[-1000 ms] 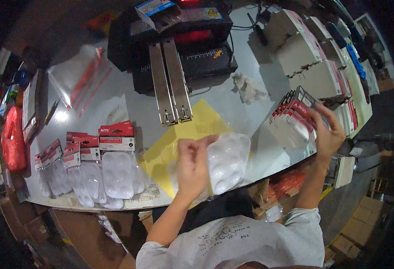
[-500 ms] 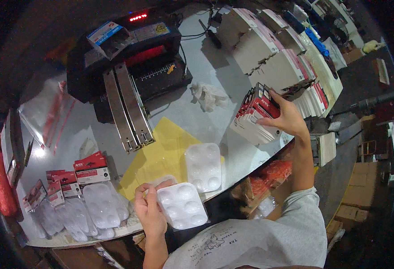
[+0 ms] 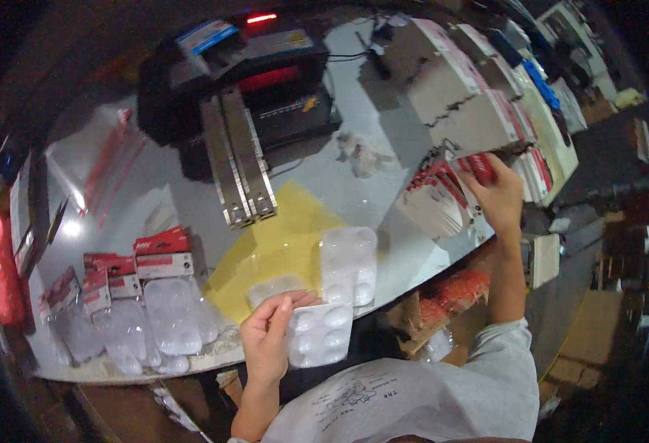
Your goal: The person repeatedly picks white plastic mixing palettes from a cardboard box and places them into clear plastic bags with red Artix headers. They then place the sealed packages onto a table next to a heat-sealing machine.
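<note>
My left hand [image 3: 265, 340] is closed on the edge of a white plastic paint palette [image 3: 320, 338] with round wells, held in front of the table's near edge. My right hand [image 3: 501, 198], at the right, has its thumb and fingers on a red-and-white folded card [image 3: 478, 170]. Beside that hand is a fanned stack of similar cards [image 3: 436, 203]. A second white palette [image 3: 352, 255] lies partly on a yellow sheet [image 3: 272, 244]. Another pale plastic piece, partly behind my left hand, is blurred.
Bagged palettes with red header cards [image 3: 169, 310] are piled at the near left. A black sealing machine [image 3: 287, 96] with metal rails [image 3: 239, 162] stands at the back. Tall stacks of cards [image 3: 472, 88] fill the back right; crumpled clear plastic [image 3: 365, 155] lies mid-table.
My right hand has closed and lifted a card at the stack. My left hand and its palette have shifted slightly right and up. The whole view has turned a little.
</note>
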The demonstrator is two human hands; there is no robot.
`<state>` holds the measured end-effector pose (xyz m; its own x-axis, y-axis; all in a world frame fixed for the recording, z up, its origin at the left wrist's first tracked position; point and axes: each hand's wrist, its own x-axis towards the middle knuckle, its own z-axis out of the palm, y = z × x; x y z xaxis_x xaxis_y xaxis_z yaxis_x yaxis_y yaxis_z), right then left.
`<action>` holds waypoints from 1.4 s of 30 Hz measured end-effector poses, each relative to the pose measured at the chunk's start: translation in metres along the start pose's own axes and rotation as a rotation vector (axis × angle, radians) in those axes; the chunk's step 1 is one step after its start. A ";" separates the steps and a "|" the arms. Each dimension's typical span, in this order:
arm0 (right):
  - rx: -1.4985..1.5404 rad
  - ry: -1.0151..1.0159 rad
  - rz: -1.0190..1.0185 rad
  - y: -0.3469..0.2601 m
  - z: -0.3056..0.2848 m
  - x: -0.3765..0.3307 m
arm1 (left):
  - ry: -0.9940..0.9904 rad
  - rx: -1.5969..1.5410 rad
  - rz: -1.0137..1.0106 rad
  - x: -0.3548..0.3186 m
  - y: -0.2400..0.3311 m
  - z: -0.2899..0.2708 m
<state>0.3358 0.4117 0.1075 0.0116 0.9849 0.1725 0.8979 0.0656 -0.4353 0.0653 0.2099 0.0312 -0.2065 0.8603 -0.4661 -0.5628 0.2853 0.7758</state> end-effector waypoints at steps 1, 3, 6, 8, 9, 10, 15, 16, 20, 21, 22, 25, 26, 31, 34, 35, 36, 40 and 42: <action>0.079 0.031 -0.039 -0.017 -0.004 -0.012 | -0.002 0.051 0.007 -0.001 0.003 0.002; 0.394 -0.149 -0.132 -0.052 -0.008 -0.034 | 0.001 0.157 -0.031 -0.005 0.009 0.005; 0.493 -0.592 -0.531 -0.096 0.020 -0.059 | -0.028 0.295 0.084 -0.013 0.014 0.010; 0.509 -0.630 -0.693 -0.116 0.051 -0.067 | -0.019 0.375 0.171 -0.017 0.016 0.009; 0.538 -0.656 -0.711 -0.122 0.061 -0.070 | 0.029 0.399 0.168 -0.019 0.017 0.007; 0.522 -0.644 -0.741 -0.124 0.066 -0.073 | 0.063 0.429 0.158 -0.020 0.018 0.005; 0.490 -0.504 -0.896 -0.123 0.083 -0.081 | 0.159 0.562 0.234 -0.019 0.018 -0.002; 0.514 -0.431 -0.926 -0.121 0.084 -0.083 | 0.175 0.593 0.266 -0.018 0.018 -0.003; 0.473 -0.323 -0.960 -0.119 0.094 -0.089 | 0.172 0.634 0.316 -0.016 0.014 -0.002; 0.495 -0.286 -0.949 -0.119 0.096 -0.089 | 0.171 0.656 0.344 -0.016 0.013 -0.001; 0.474 -0.305 -0.963 -0.119 0.096 -0.088 | 0.172 0.679 0.371 -0.017 0.013 -0.001; 0.493 -0.243 -0.893 -0.116 0.093 -0.079 | 0.243 0.723 0.411 -0.014 0.012 -0.003; 0.487 -0.221 -0.820 -0.114 0.091 -0.074 | 0.280 0.732 0.419 -0.013 0.011 -0.005; 0.503 -1.176 0.022 -0.096 0.084 -0.074 | 0.443 0.361 0.373 0.005 0.005 -0.019; 0.792 -1.169 0.151 -0.088 0.090 -0.086 | 0.452 0.319 0.394 0.010 -0.002 -0.023; 0.908 -1.157 0.203 -0.086 0.091 -0.089 | 0.453 0.325 0.381 0.009 -0.003 -0.024; 0.889 -1.146 0.198 -0.084 0.092 -0.092 | 0.455 0.331 0.370 0.007 -0.003 -0.023; 0.943 -1.199 0.126 -0.086 0.093 -0.096 | 0.437 0.331 0.339 0.000 0.004 -0.023; 1.002 -1.135 0.189 -0.090 0.100 -0.095 | 0.484 0.347 0.302 0.006 0.007 -0.023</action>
<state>0.2102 0.3285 0.0423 -0.6637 0.5586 -0.4975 0.2581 -0.4532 -0.8532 0.0417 0.2070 0.0239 -0.6962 0.6600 -0.2824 -0.1501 0.2508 0.9563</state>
